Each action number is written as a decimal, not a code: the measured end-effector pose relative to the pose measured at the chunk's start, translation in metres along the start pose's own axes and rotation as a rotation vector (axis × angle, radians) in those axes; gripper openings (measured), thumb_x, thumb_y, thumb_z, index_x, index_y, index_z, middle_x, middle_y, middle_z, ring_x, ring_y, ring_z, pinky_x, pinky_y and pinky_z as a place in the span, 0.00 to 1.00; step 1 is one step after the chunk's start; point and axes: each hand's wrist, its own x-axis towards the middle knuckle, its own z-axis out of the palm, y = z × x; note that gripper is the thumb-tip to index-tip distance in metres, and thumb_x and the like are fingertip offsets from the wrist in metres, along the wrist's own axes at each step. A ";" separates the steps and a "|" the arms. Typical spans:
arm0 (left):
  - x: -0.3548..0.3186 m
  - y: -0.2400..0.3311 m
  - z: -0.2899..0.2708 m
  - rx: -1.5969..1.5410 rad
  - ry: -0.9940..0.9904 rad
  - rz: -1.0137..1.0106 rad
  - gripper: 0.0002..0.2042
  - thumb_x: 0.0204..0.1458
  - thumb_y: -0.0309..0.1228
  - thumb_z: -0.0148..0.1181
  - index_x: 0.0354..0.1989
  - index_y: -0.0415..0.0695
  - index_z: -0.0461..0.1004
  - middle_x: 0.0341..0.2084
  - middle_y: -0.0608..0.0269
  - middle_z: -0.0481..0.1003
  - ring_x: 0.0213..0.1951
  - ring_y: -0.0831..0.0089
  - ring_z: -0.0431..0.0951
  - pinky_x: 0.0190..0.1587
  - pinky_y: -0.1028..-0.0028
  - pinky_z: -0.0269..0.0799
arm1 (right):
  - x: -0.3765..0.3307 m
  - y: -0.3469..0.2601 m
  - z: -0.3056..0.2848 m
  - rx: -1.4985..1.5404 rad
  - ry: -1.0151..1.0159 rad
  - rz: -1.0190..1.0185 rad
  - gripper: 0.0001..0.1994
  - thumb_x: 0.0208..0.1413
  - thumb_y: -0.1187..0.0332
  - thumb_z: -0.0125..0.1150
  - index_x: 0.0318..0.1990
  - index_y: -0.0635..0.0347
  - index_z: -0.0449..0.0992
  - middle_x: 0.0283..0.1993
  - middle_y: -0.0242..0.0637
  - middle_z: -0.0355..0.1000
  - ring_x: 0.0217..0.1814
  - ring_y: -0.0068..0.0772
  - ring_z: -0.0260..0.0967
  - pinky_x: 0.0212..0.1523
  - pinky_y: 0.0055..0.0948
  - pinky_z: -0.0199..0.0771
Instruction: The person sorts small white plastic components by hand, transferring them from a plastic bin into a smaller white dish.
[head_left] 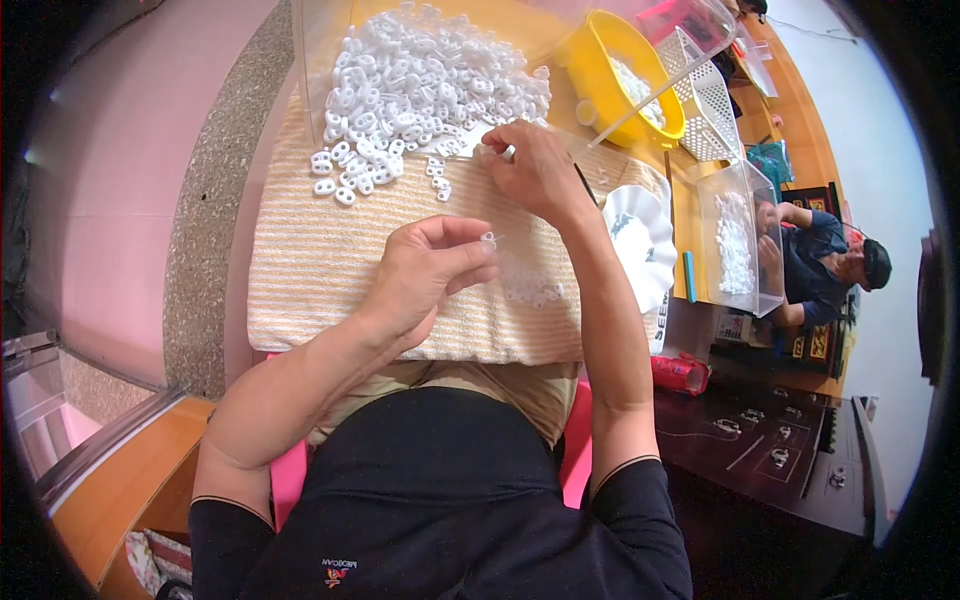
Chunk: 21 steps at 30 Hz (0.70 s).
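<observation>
A big heap of small white plastic pieces with two holes each (420,80) spreads over the far side of the striped towel (310,270). A short row of the same pieces (438,180) lies apart from it, nearer to me. Over the middle of the towel, my left hand (430,270) is closed in a pinch on a small whitish, see-through piece (488,239), too small to name. Farther off, my right hand (530,172) bends its fingers at the heap's right edge, around a small white plastic piece (508,152). Its fingertips are partly hidden.
At the right stand a yellow basin (590,70) holding white pieces, a white perforated basket (705,110) and a clear bin (770,280). A white fluted dish (655,240) sits beside my right forearm, near a blue stick (689,277). Another person (825,250) works beyond the bin.
</observation>
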 end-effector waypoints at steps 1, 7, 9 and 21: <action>0.000 0.000 0.001 0.001 -0.002 -0.001 0.09 0.52 0.20 0.60 0.41 0.36 0.73 0.31 0.59 0.77 0.33 0.73 0.79 0.41 0.75 0.80 | -0.001 0.003 0.002 -0.023 0.021 -0.036 0.11 0.51 0.67 0.60 0.39 0.64 0.78 0.39 0.47 0.75 0.40 0.46 0.73 0.42 0.36 0.71; 0.000 -0.001 0.000 0.008 0.004 -0.001 0.08 0.52 0.19 0.60 0.40 0.36 0.73 0.31 0.59 0.77 0.33 0.73 0.79 0.41 0.75 0.80 | -0.006 0.007 0.004 -0.049 0.071 -0.132 0.09 0.50 0.70 0.60 0.38 0.64 0.77 0.37 0.46 0.75 0.41 0.48 0.72 0.43 0.38 0.71; 0.001 -0.002 -0.001 0.019 -0.008 0.005 0.10 0.50 0.21 0.62 0.41 0.35 0.73 0.32 0.60 0.76 0.34 0.74 0.78 0.41 0.75 0.78 | -0.008 0.006 0.004 -0.055 0.074 -0.115 0.09 0.49 0.71 0.61 0.38 0.64 0.76 0.37 0.46 0.75 0.41 0.48 0.72 0.43 0.38 0.70; 0.000 0.000 -0.001 0.009 -0.013 0.010 0.09 0.51 0.21 0.62 0.40 0.36 0.73 0.32 0.61 0.75 0.33 0.75 0.77 0.41 0.76 0.78 | -0.049 0.013 0.003 0.030 0.103 -0.153 0.09 0.50 0.72 0.62 0.39 0.61 0.79 0.37 0.42 0.75 0.37 0.42 0.74 0.39 0.34 0.72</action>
